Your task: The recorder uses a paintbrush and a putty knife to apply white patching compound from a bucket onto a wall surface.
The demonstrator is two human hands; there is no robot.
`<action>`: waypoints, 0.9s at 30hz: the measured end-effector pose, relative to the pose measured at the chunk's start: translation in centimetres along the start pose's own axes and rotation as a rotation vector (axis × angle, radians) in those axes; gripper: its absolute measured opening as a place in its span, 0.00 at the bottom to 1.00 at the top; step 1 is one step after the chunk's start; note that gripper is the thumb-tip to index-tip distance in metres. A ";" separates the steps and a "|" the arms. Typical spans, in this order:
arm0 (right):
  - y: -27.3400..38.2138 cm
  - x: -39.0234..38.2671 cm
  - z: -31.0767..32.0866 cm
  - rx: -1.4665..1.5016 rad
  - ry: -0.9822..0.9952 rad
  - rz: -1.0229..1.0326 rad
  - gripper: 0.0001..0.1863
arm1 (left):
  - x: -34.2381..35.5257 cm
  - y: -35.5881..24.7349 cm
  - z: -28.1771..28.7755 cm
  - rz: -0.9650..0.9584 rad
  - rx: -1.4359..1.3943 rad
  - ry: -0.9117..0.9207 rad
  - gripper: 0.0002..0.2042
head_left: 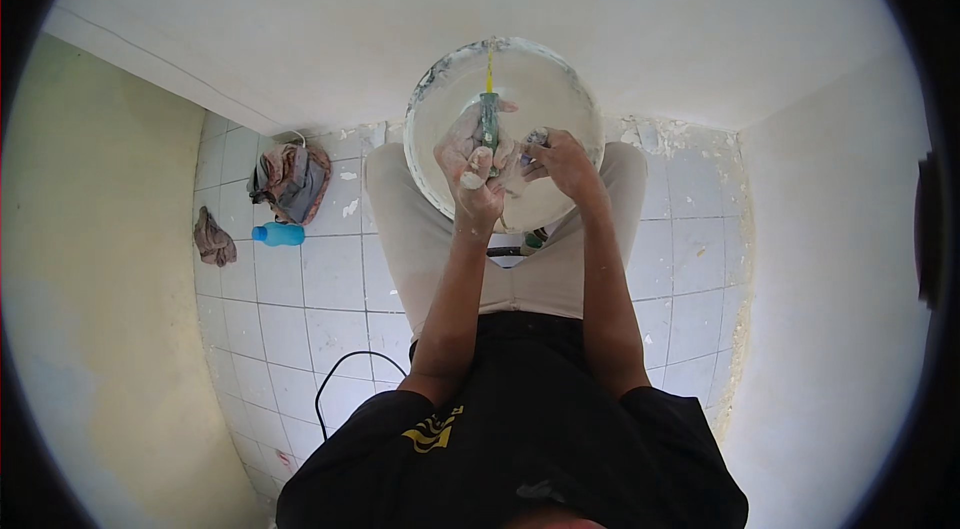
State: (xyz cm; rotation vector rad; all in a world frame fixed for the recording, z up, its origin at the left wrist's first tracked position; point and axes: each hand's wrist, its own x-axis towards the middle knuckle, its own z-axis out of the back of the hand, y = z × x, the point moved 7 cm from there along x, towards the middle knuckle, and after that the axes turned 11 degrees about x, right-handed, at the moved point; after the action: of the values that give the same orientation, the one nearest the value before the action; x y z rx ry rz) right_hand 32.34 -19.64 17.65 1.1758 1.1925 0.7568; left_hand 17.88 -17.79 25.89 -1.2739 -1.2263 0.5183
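Observation:
Between my legs stands a round bucket [424, 191], its rim smeared with white paste and its inside filled with a pale mass. Over it my left hand [466, 154], coated in white, is closed around the dark green handle of a tool [489, 119]. A narrow yellow strip, the shaft or a blade seen edge-on, points from the handle toward the far rim. My right hand [566, 164] is just right of it, fingers curled in a pinch around a small grey-blue lump [535, 141] whose kind I cannot make out.
On the tiled floor [335, 269] at left lie a crumpled bag [292, 184], a blue bottle [279, 234] and a brown cloth [214, 237]. A black cable [335, 366] curves beside my left side. Walls [840, 229] enclose the spot ahead and on both sides.

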 end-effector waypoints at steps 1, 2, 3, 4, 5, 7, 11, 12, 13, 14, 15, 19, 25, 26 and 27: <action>0.4 -0.3 0.1 0.028 0.002 0.028 0.15 | 0.0 -0.5 0.1 0.002 0.050 -0.017 0.20; 0.4 -0.6 0.5 0.021 -0.056 0.005 0.13 | -0.1 -1.0 0.1 0.005 0.100 -0.035 0.20; 1.0 -0.9 0.1 0.051 0.000 0.058 0.13 | 0.1 -1.4 0.0 0.036 0.014 0.015 0.19; 1.6 -1.3 0.5 -0.026 -0.076 0.100 0.13 | 0.3 -1.7 -0.4 0.066 -0.041 0.034 0.18; 2.5 -1.8 0.8 -0.087 -0.135 0.172 0.13 | 0.4 -2.2 -0.8 0.063 -0.075 0.066 0.18; 3.3 -2.6 1.0 -0.227 -0.195 0.184 0.12 | 0.6 -3.4 -0.8 -0.038 0.021 -0.091 0.30; 3.6 -3.7 0.9 -0.392 -0.210 0.174 0.11 | 1.1 -3.4 -1.2 0.057 -0.133 -0.079 0.34; 3.2 -3.7 1.0 -0.404 -0.213 0.149 0.11 | 1.3 -3.5 -1.1 0.050 -0.146 -0.070 0.34; 3.1 -3.6 0.7 -0.442 -0.204 0.174 0.12 | 1.5 -3.4 -0.9 0.046 -0.155 -0.065 0.33; 2.8 -3.4 0.6 -0.477 -0.199 0.182 0.13 | 1.5 -3.3 -0.7 0.045 -0.159 -0.066 0.33; 2.6 -3.2 0.4 -0.482 -0.191 0.197 0.13 | 1.6 -3.1 -0.5 0.053 -0.170 -0.067 0.33; 0.6 -2.3 0.2 -0.423 -0.202 0.135 0.10 | 1.5 -2.5 0.6 0.078 -0.166 -0.120 0.32; -0.1 -2.0 -1.3 -0.460 -0.182 0.198 0.09 | 1.1 -1.5 2.0 0.137 -0.131 -0.068 0.25; -0.1 -2.0 -1.4 -0.452 -0.170 0.199 0.09 | 1.0 -1.4 2.2 0.130 -0.132 -0.073 0.25; -0.1 -1.9 -1.5 -0.444 -0.158 0.201 0.09 | 1.0 -1.4 2.5 0.108 -0.097 -0.110 0.27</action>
State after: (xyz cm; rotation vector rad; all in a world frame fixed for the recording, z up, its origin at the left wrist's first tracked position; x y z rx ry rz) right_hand 30.38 -21.03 18.18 0.9676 0.7314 1.0010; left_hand 15.52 -16.30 27.15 -1.4150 -1.2920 0.6208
